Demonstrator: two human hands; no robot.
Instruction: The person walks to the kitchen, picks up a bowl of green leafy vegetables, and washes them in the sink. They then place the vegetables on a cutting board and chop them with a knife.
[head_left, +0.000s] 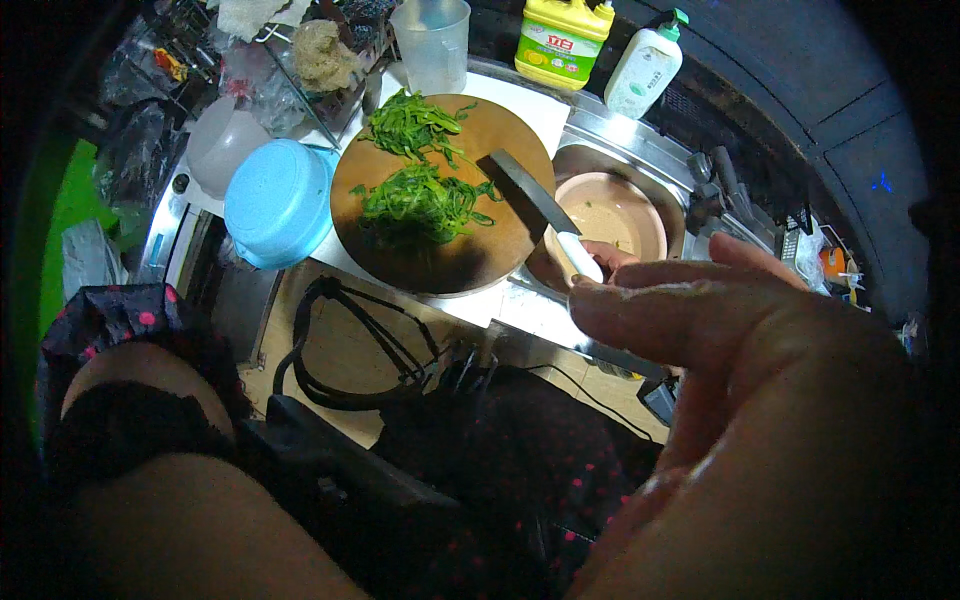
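My right hand (675, 304) reaches in from the right, large and close to the camera. Its thumb and fingers meet around the white handle of a kitchen knife (534, 191). The knife's blade slants over the right part of a round wooden chopping board (514, 124). Two heaps of cut leafy greens lie there: a smaller far heap (411, 126) and a wider near heap (424, 204). Part of the handle is hidden by my hand. My left hand is out of view.
A light blue plastic basin (274, 202) sits left of the board. A pinkish bowl (646, 214) stands in the metal sink (679, 202) at right. Behind are a clear plastic jug (433, 52), a yellow detergent jug (564, 41) and a white bottle (643, 71). Black cable (300, 337) hangs below the counter.
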